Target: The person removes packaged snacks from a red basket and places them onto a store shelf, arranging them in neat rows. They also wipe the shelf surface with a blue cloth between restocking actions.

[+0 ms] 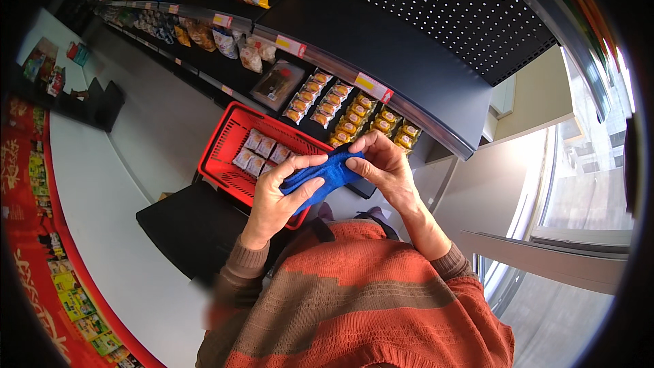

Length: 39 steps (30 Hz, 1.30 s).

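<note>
Between my two hands I hold a folded blue cloth (327, 178). My left hand (280, 197) pinches its left end, the thumb and forefinger on top of the fold. At the other end, the thumb and fingers of my right hand (391, 168) grip the cloth's upper right corner. Below the cloth is a red plastic shopping basket (217, 156), partly hidden by my left hand and the cloth. Several small wrapped snacks (264, 146) lie in rows inside it.
Ahead, the lower shelf carries rows of yellow-wrapped snacks (352, 121), white-wrapped snacks (308, 96) and a clear-lidded plastic tray (277, 84). A black shelf board (368, 41) with price tags juts above them. A black stool-like surface (189, 230) stands at left, and a window (587, 184) at right.
</note>
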{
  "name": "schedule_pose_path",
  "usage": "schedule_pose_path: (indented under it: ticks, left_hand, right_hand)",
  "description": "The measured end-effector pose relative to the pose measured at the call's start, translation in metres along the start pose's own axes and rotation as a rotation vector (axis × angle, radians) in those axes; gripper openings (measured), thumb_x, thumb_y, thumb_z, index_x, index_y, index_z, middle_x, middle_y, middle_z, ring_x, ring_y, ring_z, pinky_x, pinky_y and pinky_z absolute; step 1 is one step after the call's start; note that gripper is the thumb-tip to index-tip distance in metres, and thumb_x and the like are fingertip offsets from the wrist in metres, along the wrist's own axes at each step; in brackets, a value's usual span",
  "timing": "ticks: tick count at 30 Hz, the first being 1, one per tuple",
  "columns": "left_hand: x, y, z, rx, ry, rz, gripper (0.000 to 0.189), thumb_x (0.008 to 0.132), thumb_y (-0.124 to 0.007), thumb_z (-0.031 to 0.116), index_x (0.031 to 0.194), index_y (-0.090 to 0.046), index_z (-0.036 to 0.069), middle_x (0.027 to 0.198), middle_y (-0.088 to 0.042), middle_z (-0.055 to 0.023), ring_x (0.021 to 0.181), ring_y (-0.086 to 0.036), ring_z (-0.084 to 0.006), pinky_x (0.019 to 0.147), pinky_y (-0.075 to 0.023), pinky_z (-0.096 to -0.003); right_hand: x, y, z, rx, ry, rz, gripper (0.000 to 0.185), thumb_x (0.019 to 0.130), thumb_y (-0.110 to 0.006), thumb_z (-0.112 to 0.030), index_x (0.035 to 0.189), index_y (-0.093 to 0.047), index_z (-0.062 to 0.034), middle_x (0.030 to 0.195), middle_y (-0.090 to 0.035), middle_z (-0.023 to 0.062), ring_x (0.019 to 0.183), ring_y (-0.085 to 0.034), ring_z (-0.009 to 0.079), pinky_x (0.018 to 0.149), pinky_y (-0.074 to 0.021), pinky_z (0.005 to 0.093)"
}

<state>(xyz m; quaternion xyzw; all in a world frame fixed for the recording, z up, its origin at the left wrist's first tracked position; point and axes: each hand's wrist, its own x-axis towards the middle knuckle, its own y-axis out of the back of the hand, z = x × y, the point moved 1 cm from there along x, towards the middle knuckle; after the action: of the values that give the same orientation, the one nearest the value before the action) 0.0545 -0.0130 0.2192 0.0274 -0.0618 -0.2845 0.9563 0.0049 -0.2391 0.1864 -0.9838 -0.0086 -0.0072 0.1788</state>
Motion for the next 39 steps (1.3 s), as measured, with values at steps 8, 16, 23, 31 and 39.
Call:
schedule_pose_path:
  ticks: [8,16,23,31,39]
  left_hand:
    - [0.005,0.002,0.003,0.304,-0.188,0.04,0.025,0.089,-0.079,-0.001,0.113,-0.078,0.003,0.096,-0.072,-0.0056,0.086,-0.068,-0.0168,0.08,-0.0539,-0.0303]
    - [0.006,0.011,-0.006,0.214,-0.208,-0.023,0.015,0.091,-0.078,0.002,0.106,-0.079,0.006,0.103,-0.069,-0.0049,0.095,-0.067,-0.0169,0.081,-0.0539,-0.0308]
    - [0.012,0.011,-0.007,0.429,-0.341,0.033,0.014,0.088,-0.082,0.006,0.101,-0.078,0.01,0.136,-0.065,-0.0103,0.134,-0.054,-0.0253,0.098,-0.0532,-0.034]
    - [0.019,0.0,-0.011,0.245,-0.266,-0.062,0.012,0.089,-0.081,0.01,0.093,-0.07,0.007,0.137,-0.069,-0.0111,0.142,-0.052,-0.0287,0.117,-0.0398,-0.0443]
    - [0.022,0.001,-0.004,-0.042,-0.263,-0.243,0.012,0.089,-0.082,0.008,0.094,-0.071,0.007,0.145,-0.062,-0.0168,0.142,-0.052,-0.0316,0.116,-0.0415,-0.0426]
  right_hand:
    - [-0.001,-0.011,-0.002,0.05,0.002,0.028,0.029,0.098,-0.073,0.0,0.125,-0.063,-0.0008,0.112,-0.07,0.0049,0.104,-0.066,0.0111,0.095,-0.0571,0.0292]
    - [-0.002,-0.006,-0.003,-0.002,-0.002,0.023,0.015,0.097,-0.074,0.001,0.107,-0.063,-0.0021,0.108,-0.068,0.0035,0.102,-0.065,0.0108,0.094,-0.0561,0.0291]
    - [0.001,-0.013,-0.021,-0.697,0.331,0.165,0.018,0.088,-0.082,-0.003,0.097,-0.066,-0.0046,0.105,-0.066,0.0063,0.1,-0.065,0.0164,0.088,-0.0549,0.0323]
    - [-0.004,-0.021,-0.018,-0.474,-0.028,0.155,0.013,0.091,-0.081,-0.008,0.098,-0.07,-0.003,0.098,-0.073,0.0045,0.089,-0.066,0.0139,0.082,-0.0533,0.0303]
    - [-0.002,-0.019,-0.013,-0.151,-0.045,0.142,0.012,0.103,-0.071,-0.01,0.11,-0.071,-0.0016,0.101,-0.074,0.002,0.098,-0.064,0.006,0.091,-0.0532,0.0266]
